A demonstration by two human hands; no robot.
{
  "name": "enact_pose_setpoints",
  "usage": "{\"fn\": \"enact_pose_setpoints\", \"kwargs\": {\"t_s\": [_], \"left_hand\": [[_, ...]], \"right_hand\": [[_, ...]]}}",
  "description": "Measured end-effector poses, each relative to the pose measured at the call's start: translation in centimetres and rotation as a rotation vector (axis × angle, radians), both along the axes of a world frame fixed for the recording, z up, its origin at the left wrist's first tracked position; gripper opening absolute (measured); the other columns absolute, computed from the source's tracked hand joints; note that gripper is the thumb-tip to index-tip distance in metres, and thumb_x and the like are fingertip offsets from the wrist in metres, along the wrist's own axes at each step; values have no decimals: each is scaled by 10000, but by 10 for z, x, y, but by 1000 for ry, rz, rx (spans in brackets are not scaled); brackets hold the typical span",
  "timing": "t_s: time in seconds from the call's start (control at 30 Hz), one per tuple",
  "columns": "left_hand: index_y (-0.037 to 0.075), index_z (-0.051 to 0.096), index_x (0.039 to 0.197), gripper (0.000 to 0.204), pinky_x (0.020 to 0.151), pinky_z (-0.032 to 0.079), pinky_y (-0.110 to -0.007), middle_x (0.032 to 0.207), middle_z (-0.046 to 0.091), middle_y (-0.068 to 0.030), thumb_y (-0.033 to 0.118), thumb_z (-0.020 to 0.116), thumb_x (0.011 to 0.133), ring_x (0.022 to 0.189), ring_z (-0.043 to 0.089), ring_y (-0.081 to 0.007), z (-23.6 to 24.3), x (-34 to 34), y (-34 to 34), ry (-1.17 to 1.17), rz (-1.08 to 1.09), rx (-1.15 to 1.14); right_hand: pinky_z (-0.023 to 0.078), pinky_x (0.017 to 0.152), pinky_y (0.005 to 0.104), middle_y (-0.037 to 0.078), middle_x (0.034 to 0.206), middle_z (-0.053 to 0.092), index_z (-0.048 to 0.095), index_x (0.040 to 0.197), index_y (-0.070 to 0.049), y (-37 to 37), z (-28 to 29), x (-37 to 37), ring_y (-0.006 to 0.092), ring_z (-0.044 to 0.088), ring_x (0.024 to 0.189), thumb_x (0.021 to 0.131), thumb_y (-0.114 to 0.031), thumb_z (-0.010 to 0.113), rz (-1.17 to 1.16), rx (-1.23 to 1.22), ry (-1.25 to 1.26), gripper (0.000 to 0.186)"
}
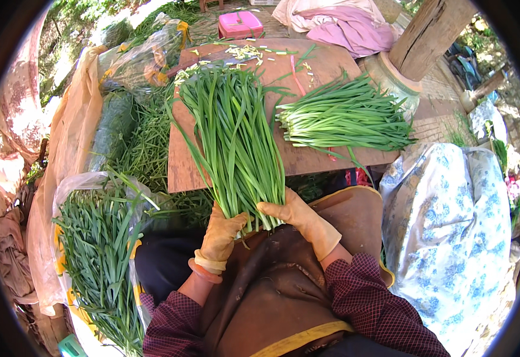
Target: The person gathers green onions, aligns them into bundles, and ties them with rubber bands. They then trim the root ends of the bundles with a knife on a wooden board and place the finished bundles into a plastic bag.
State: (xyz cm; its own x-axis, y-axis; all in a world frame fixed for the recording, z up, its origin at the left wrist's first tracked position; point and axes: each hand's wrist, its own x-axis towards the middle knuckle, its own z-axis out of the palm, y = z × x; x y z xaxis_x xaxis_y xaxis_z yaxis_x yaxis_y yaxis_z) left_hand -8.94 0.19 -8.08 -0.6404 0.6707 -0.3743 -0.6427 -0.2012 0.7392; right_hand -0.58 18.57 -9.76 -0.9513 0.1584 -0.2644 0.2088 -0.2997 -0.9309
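Between my two gloved hands I hold a large bunch of long green garlic chives (236, 137) by its near, pale end. My left hand (221, 235), in a tan rubber glove, is closed round the left side of that end. On the right side, my right hand (295, 217) in a matching glove grips it, thumb lying over the stalks. The bunch's far part rests on a brown wooden board (182, 169). A second bunch of chives (346, 113) lies crosswise on the board at the right, its pale cut ends pointing left.
Pale cut stalk bits (245, 52) and a red strip (296, 74) lie on the board's far part. A bag of chives (96, 256) stands at left, loose greens beside it. Beyond are a pink box (240, 25) and a wooden post (429, 38). Flowered cloth (444, 226) covers something at right.
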Motion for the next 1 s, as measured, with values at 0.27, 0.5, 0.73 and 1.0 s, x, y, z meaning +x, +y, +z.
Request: {"fn": "enact_pose_setpoints", "kwargs": {"t_s": [0.27,0.5,0.73,1.0], "left_hand": [[69,377,1475,691,961,519,-316,1265,613,-54,-83,672,868,1099,617,-173,-3,10,15,254,-52,-135],[45,493,1365,619,667,529,-269,1071,650,-87,-116,647,788,833,639,-161,1,-12,-14,159,-96,-128],[6,559,1195,461,426,468,-311,964,650,-168,-68,605,742,596,596,-201,27,-25,-16,94,-19,-307],[-60,621,1061,283,429,382,-251,668,566,-68,127,610,849,470,445,-150,163,-165,-31,231,67,-101]], "right_hand": [[449,1056,346,47,1347,598,433,1479,-64,-21,-21,-2,149,550,1219,817,-89,830,-37,-50,93,773],[466,1024,339,45,1321,609,432,1478,-57,-15,-13,4,150,557,1192,814,-45,803,-49,82,132,760],[524,787,318,53,1129,650,437,1467,-48,0,38,7,143,613,919,796,-22,775,-86,-11,271,752],[526,588,310,76,866,663,586,1171,-11,66,60,19,166,638,672,824,-33,760,-429,-67,383,389]]}}
